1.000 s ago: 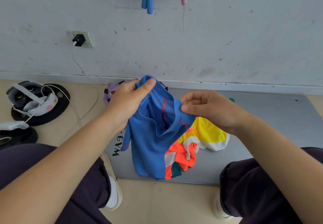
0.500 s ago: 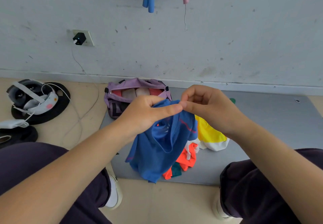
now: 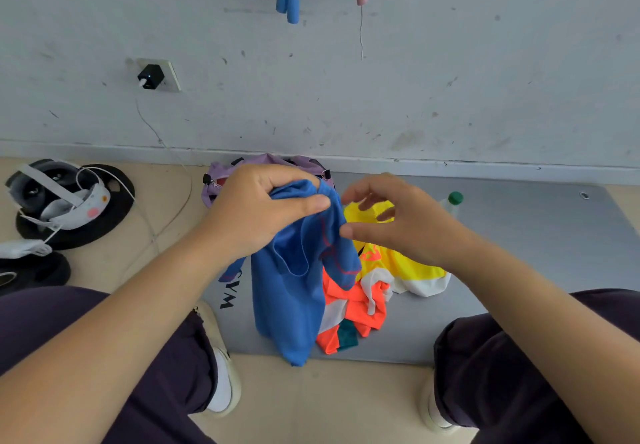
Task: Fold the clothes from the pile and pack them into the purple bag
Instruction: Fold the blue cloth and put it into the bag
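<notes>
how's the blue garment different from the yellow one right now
The blue garment hangs in the air, bunched at its top in the left hand; the yellow garment lies crumpled on the grey mat. The blue one is a single colour apart from thin red stitching, while the yellow one has a white band and orange print. Both are unfolded and outside the purple bag.

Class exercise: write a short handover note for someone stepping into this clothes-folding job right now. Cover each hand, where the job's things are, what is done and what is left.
Left hand: grips the bunched top of the blue garment, which hangs down over the grey mat.
Right hand: open beside the garment, fingers spread, holding nothing.
Purple bag: at the wall behind the hands, mostly hidden; contents not visible.
Pile: yellow garment and orange garment lie unfolded on the mat.
Done: blue garment picked up.
Left: fold and pack it, then the rest.
</notes>
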Tool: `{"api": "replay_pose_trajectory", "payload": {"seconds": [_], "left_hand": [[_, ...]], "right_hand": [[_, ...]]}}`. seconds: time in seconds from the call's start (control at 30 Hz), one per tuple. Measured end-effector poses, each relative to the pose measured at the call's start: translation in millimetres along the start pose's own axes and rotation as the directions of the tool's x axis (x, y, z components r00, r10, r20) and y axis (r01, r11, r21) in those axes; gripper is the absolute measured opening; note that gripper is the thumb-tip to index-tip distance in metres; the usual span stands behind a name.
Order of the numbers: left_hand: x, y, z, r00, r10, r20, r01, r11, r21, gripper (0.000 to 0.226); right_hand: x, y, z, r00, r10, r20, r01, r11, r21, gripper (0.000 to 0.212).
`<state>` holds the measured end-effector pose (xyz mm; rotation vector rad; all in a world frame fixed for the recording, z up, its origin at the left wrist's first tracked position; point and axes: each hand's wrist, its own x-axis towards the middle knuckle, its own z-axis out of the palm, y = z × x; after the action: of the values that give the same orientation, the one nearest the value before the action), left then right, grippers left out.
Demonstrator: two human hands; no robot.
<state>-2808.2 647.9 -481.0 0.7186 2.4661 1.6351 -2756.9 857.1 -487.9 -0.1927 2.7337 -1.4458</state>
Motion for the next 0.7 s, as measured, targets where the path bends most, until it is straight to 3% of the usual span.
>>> {"api": "replay_pose_trajectory", "payload": {"seconds": [0.17, 0.23, 0.37, 0.5, 0.6, 0.7], "left_hand": [[0.0, 2.3, 0.4, 0.994, 0.011, -0.108, -0.014, 1.000, -0.027, 0.012], [1.5, 2.9, -3.4, 0.988, -0.054, -0.144, 0.037, 0.992, -0.118, 0.005], [1.6, 4.3, -4.6, 0.986, -0.095, -0.137, 0.067, 0.979, -0.193, 0.026], [-0.3, 9.4, 4.8, 0.981, -0.127, -0.144, 0.092, 0.969, -0.229, 0.005], [-0.3, 10.7, 10.9, 0.978, -0.132, -0.160, 0.095, 0.971, -0.221, 0.011], [2.2, 9.9, 9.0, 0.972, -0.124, -0.202, 0.084, 0.977, -0.197, 0.016]], "right_hand": [[-0.7, 1.8, 7.9, 0.999, -0.039, 0.027, 0.040, 0.998, -0.052, 0.013], [-0.6, 4.2, 7.4, 1.000, -0.013, -0.024, 0.012, 0.998, -0.068, 0.018], [-1.5, -0.7, 10.2, 0.998, 0.009, -0.056, -0.008, 1.000, 0.018, 0.030], [-4.5, -7.8, 29.2, 0.990, 0.025, -0.137, -0.018, 0.999, 0.048, 0.041], [-4.0, -10.6, 38.0, 0.976, 0.017, -0.218, -0.011, 1.000, 0.029, 0.028], [-1.0, -10.7, 35.6, 0.979, 0.041, -0.202, -0.027, 0.997, 0.068, 0.009]]}}
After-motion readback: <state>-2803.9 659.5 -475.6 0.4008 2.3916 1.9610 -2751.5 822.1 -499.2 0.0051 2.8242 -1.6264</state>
